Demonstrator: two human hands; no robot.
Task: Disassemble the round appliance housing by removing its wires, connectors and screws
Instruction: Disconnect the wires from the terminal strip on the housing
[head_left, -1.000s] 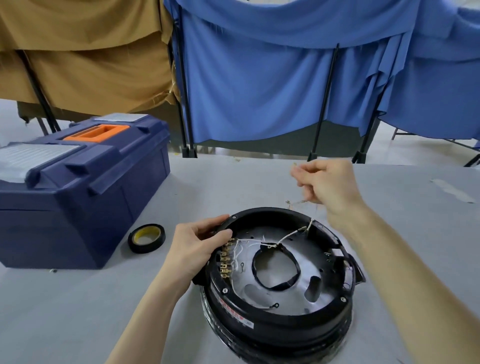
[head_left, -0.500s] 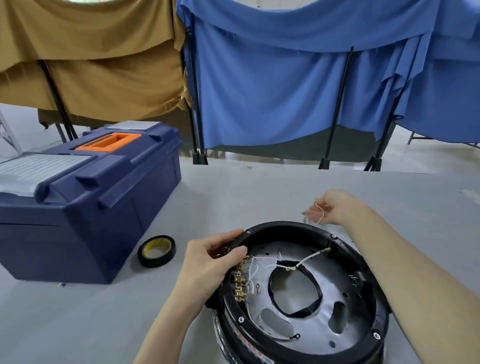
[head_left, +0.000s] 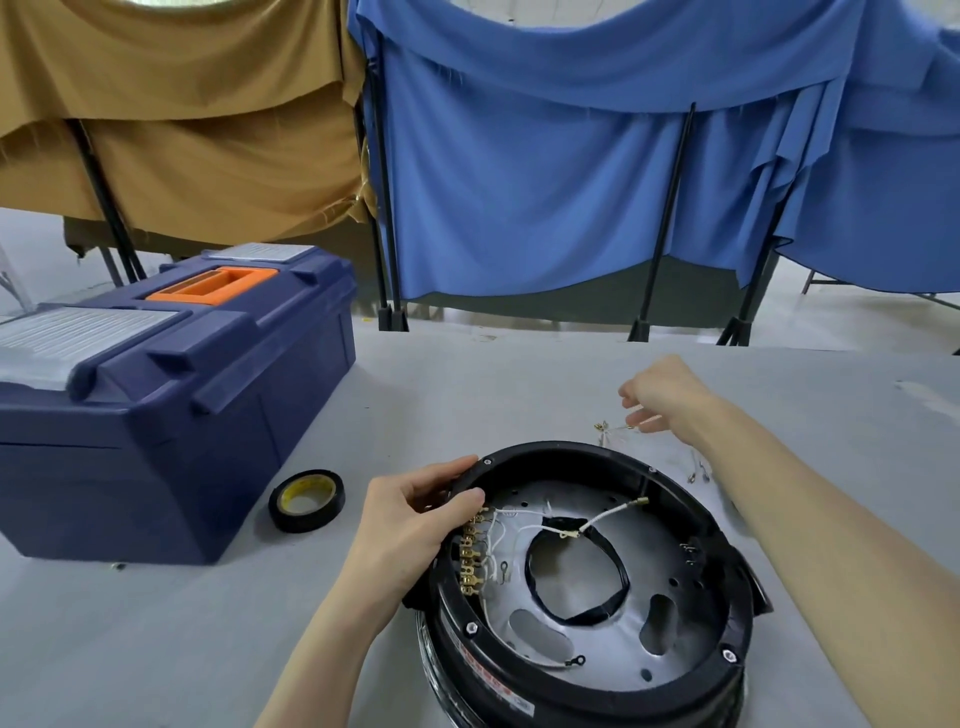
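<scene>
Because the round housing (head_left: 587, 680) sits at the near edge of the desk (head_left: 156, 649), rigid and probably heavy enough to stay put, you do best steadying it by its black rim, which your left hand (head_left: 410, 525) grips with the thumb hooked inside. Just beside that thumb, the brass terminals (head_left: 470, 558) look small and bendable, so pull each by its metal tab, not by the thin, limp white wires (head_left: 608, 514). Beyond the housing, toward the far edge, loose wires (head_left: 613, 434) lie under your right hand (head_left: 665, 397); I cannot tell whether its curled fingers pinch them.
</scene>
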